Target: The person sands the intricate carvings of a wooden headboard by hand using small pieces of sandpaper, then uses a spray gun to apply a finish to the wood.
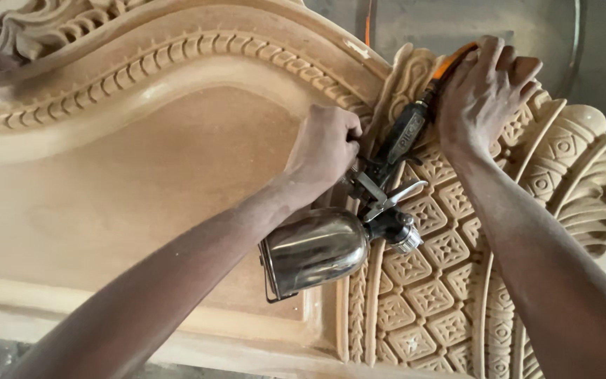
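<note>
Left hand [324,149] fisted on the spray gun [380,179] body, metal cup [313,249] just below it; right hand [482,91] clamped around the orange hose [449,64], resting on carved wooden panel [443,281].

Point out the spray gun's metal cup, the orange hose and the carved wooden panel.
metal cup [315,249]: head view, middle of its shiny side.
orange hose [447,64]: head view, stretch beside the right hand.
carved wooden panel [429,298]: head view, diamond-pattern carving.
</note>
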